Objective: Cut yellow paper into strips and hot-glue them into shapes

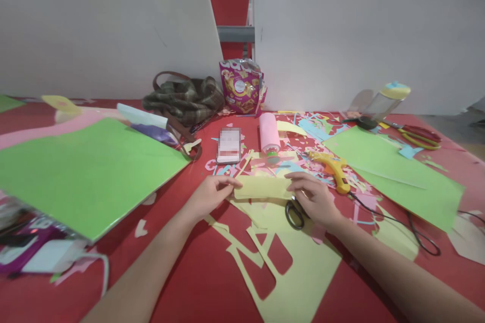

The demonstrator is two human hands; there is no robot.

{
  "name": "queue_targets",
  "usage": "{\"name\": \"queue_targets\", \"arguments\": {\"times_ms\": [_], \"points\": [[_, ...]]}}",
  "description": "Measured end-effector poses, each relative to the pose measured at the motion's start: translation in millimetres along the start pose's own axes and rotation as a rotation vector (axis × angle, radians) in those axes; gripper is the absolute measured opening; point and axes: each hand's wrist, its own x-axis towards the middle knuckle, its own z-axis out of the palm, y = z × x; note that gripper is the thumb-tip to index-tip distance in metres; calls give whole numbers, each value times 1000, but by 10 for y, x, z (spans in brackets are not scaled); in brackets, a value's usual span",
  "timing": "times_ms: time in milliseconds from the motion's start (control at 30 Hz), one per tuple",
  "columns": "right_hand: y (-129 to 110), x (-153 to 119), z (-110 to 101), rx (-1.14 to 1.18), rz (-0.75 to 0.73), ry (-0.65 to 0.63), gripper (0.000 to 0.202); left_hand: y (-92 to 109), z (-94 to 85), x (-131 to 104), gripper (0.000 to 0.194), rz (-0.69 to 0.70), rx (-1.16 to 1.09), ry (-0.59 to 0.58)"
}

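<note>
A short strip of yellow paper [263, 187] is stretched level between my two hands. My left hand [212, 193] pinches its left end between thumb and fingers. At the other end, my right hand [312, 197] grips the strip with its fingertips. Black scissor handles [294, 213] show beside and partly under my right hand; the blades are hidden. Below the strip lies a larger yellow sheet [303, 262] with cut-out openings and thin offcuts. Just beyond the strip are a phone [229, 145] and a pink paper-covered cylinder [269, 133] with a green-and-white end.
A yellow glue gun [335, 169] with a black cord lies to the right, near a green sheet [397, 176]. A big green board [94, 176] covers the left side. Behind are a purple snack bag [242, 86], a plaid bag [185, 98], a tilted bottle [384, 103] and red-handled scissors [420, 135].
</note>
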Motion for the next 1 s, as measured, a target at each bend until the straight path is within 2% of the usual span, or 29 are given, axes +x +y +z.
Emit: {"name": "queue_targets", "arguments": {"times_ms": [167, 233, 300, 400, 467, 667, 867, 1000], "points": [[-29, -17, 15, -102, -134, 45, 19, 60, 11, -31, 14, 104, 156, 79], [-33, -24, 24, -130, -189, 55, 18, 73, 17, -37, 7, 142, 159, 112], [-35, -30, 32, -147, -212, 25, 18, 67, 22, -31, 5, 157, 100, 95], [-34, -40, 44, -199, -140, -70, 19, 35, 25, -8, 18, 137, -1, 33], [-29, -45, 51, -249, -87, -120, 22, 19, 23, 3, 26, 100, 25, 15], [-32, -42, 51, -264, -108, -46, 20, 61, 4, -16, 15, 90, 220, 29], [-28, -54, 49, -303, -87, -145, 17, 121, -6, -30, 16, 85, 267, 6], [-6, -63, 65, -317, -61, -164, 16, 123, -15, -21, 17, 89, 344, -12]]}}
